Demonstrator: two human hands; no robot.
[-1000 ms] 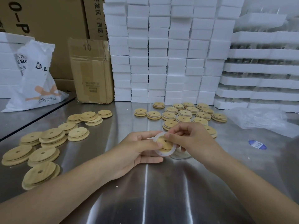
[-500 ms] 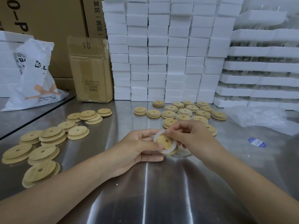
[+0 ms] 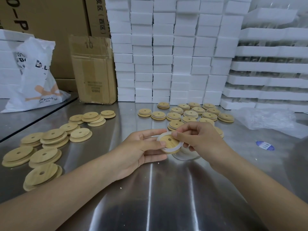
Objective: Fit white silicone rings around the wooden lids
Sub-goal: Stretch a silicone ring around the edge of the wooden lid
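Lid (image 3: 168,142) of pale wood, round with a small hole in its middle, is held tilted just above the steel table (image 3: 166,197), in the centre of the view. A white silicone ring (image 3: 175,148) runs around it, showing as a band along its near and right edge. The left hand (image 3: 141,147) holds the lid from the left, thumb laid on its rim and fingers curled beneath. The right hand (image 3: 201,139) comes in from the right and pinches the ring at the lid's upper edge with fingertip and thumb, so the two hands are close together on the one piece. Just below the right hand lies something whitish and translucent (image 3: 185,155) that I cannot make out. Behind the hands a cluster of ringed lids (image 3: 191,114) lies flat on the table. To the left, bare lids (image 3: 50,147) lie in loose overlapping heaps. A blue sticker (image 3: 265,145) is on the table to the right, with a clear plastic bag (image 3: 270,120) beyond it. At the back stand stacked white foam blocks (image 3: 166,47), a cardboard box (image 3: 95,69) and a white printed bag (image 3: 36,75).
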